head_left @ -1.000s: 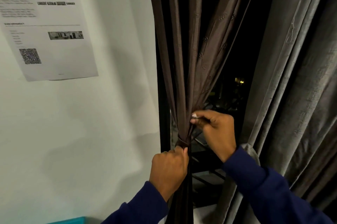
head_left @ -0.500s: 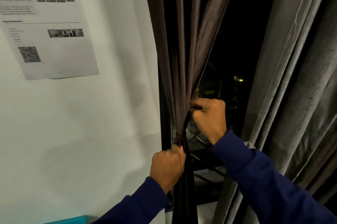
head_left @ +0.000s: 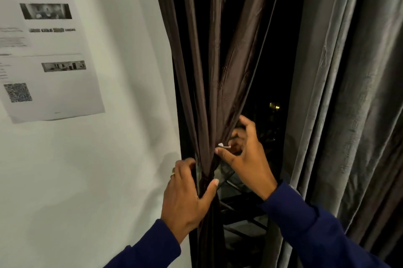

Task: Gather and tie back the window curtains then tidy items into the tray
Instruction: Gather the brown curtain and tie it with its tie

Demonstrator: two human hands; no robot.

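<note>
Head view: a window corner is seen from above the hands, at night.
Brown curtain: gathered into a narrow bunch beside the white wall, its folds fanning out above and hanging straight down below the tie point.
Tie-back: a dark band is wrapped around the bunch at its narrowest point, between the two hands; its ends cannot be made out.
Left hand: wrapped around the bunch at the tie-back, thumb across the front, fingers curled behind the left edge; a ring is worn on one finger.
Right hand: raised just above and right of the tie-back, fingers curled, a fold of the brown fabric pinched between thumb and fingertips; a small white item is seen at the thumb tip and cannot be identified.
Grey curtain: hung in heavy folds on the right, untied.
Printed sheet: fixed to the wall, upper left, text blurred.
Sleeves: dark blue, both arms.
</note>
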